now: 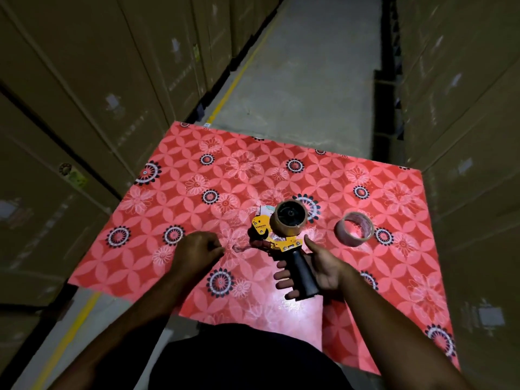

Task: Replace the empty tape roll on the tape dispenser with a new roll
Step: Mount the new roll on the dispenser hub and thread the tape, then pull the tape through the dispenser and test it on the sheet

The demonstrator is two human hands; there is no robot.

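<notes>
The right hand (318, 267) wraps the black handle of the yellow metal tape dispenser (281, 237), thumb up, holding it over the red flower-patterned tablecloth (197, 192). A brown tape roll (289, 218) sits on its hub. The left hand (197, 250) pinches something fine near the nose, fingers curled. A pale empty cardboard roll (354, 228) lies just right.

A desk (174, 209) covered in a red cloth with a flower pattern carries the things. On its right part lies a pale roll (354, 228), flat, its hole facing up. Just left of it is a yellow dispenser (277, 235); whether this rests on the cloth cannot be told.
</notes>
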